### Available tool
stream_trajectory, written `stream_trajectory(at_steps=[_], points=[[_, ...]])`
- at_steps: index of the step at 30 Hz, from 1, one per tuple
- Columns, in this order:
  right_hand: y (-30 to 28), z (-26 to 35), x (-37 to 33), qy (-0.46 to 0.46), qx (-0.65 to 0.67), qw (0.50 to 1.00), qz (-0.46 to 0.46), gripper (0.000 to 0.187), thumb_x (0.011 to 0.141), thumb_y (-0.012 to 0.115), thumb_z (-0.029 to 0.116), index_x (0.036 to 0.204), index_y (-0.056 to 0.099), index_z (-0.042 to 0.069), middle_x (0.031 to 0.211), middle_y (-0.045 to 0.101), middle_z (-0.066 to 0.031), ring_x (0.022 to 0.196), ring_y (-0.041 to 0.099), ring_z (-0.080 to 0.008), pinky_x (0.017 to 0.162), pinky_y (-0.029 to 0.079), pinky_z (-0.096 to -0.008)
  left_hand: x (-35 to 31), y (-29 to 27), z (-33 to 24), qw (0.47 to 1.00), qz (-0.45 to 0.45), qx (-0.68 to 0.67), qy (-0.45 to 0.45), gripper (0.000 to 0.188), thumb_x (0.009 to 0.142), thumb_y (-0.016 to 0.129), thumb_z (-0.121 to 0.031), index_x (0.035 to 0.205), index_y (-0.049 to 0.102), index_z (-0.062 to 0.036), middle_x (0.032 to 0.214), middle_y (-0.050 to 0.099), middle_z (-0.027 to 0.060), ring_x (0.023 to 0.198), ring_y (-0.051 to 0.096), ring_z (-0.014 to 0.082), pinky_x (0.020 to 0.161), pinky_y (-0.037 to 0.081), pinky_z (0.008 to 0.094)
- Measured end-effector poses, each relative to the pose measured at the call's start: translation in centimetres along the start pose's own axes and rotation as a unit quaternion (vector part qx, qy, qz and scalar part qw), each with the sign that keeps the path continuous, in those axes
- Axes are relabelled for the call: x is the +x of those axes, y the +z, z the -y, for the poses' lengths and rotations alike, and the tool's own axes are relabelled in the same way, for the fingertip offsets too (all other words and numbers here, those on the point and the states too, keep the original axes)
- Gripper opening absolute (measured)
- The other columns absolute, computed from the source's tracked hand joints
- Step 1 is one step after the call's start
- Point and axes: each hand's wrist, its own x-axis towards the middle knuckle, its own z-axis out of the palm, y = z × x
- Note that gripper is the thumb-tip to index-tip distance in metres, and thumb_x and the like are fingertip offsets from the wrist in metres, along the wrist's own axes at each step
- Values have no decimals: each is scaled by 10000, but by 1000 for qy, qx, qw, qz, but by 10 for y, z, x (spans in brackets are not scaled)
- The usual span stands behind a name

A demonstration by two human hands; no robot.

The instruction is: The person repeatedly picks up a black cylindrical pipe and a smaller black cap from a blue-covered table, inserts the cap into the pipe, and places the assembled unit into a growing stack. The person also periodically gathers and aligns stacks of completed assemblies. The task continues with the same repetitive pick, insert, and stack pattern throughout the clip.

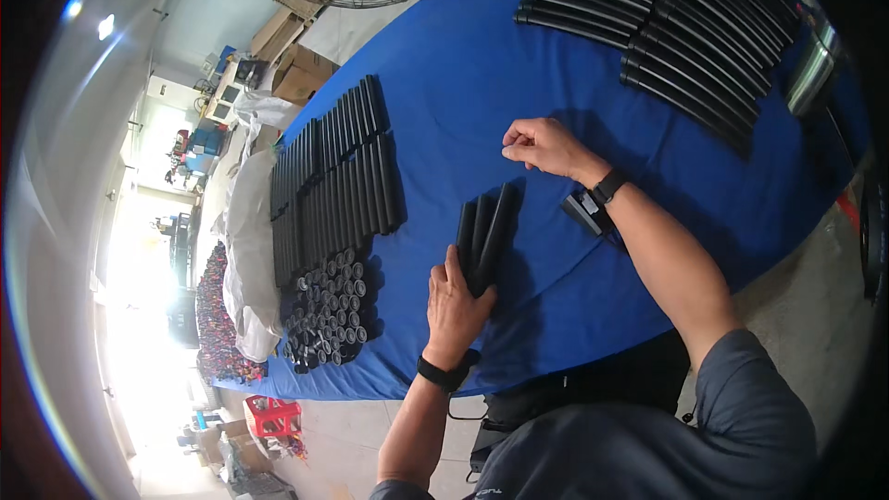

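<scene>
Clasping three black tubes (496,227), the left hand (457,308) is over blue cloth (565,306).

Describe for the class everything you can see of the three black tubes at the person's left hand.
The three black tubes look slim, straight and smooth, perhaps plastic. They sit side by side over the blue cloth, pointing away from the person, far ends slightly staggered. The left hand clasps their near portions, thumb on the right, partly hiding them.
</scene>
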Motion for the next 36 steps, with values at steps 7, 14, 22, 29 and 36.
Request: stream_trajectory(at_steps=[7, 14, 22, 29, 36], points=[[2, -2, 5, 31, 27, 992, 122, 319, 910, 734, 230, 1043, 697, -58, 839, 721, -117, 692, 707, -159, 561, 562, -293, -12, -2, -13, 999, 25, 40, -8, 955, 805, 819, -358, 1536, 341, 29, 1273, 550, 249, 1179, 554, 411, 1010, 475, 477], [21, 1, 2, -37, -56, 981, 183, 361, 903, 728, 209, 1152, 703, -51, 990, 742, -156, 821, 727, -221, 750, 586, -349, -9, 12, -10, 999, 8, 36, 23, 1039, 783, 833, -378, 1533, 298, 100, 1288, 527, 270, 1181, 529, 426, 1022, 464, 485], [27, -4, 1, -189, -212, 956, 73, 420, 936, 665, 228, 1292, 663, 4, 1374, 627, -221, 1293, 585, -341, 1088, 464, -428, -2, 6, -34, 998, 40, 4, 40, 1161, 727, 880, -492, 1578, 281, 23, 1471, 391, 344, 1325, 448, 484, 1086, 440, 513], [46, -2, -4, -140, -179, 950, 214, 490, 1008, 570, 222, 1437, 535, -14, 1535, 495, -193, 1430, 452, -343, 1206, 351, -426, -21, -19, 14, 951, 119, -31, 283, 822, 784, 859, -274, 1523, 499, -260, 1641, 240, 269, 1522, 247, 473, 1170, 412, 516], [61, -9, -5, -192, -192, 946, 174, 487, 1017, 561, 208, 1466, 516, 22, 1572, 435, -190, 1462, 388, -358, 1222, 317, -451, -15, -4, 17, 948, 117, -16, 297, 670, 788, 855, -245, 1414, 614, -238, 1639, 273, 247, 1515, 266, 480, 1182, 392, 524]])
